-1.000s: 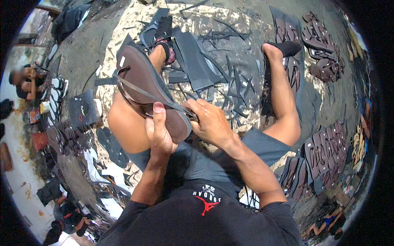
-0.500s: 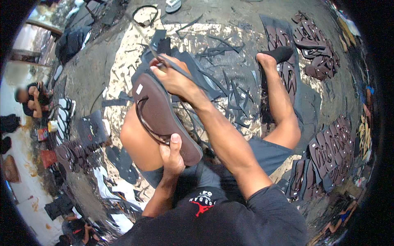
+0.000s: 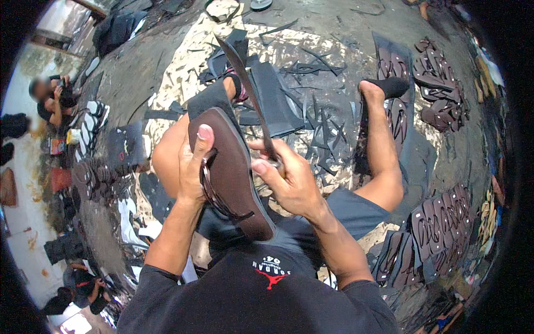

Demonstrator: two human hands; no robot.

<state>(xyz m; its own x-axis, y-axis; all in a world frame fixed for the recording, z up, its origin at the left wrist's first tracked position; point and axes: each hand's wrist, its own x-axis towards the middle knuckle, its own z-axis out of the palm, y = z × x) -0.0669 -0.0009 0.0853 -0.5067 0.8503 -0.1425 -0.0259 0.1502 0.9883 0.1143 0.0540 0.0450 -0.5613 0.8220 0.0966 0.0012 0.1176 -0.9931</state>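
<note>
Our left grip [image 3: 192,175] is closed around the brown sandal [image 3: 233,172], thumb pressed on its top, holding it above our dark shorts [image 3: 300,234] beside the left knee [image 3: 167,153]. Our right grip [image 3: 293,183] pinches a long dark strip [image 3: 252,94] near the sandal's edge; dark offcuts [image 3: 328,133] lie beyond.

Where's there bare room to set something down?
Widest: the grey floor between the dark heap at upper left and the pale sheet. A smaller patch seems open at right, between the jumbled sandal pile and the sandal rows. Crowded: the pale sheet's middle, strewn with dark pieces beyond the right hand.
</note>
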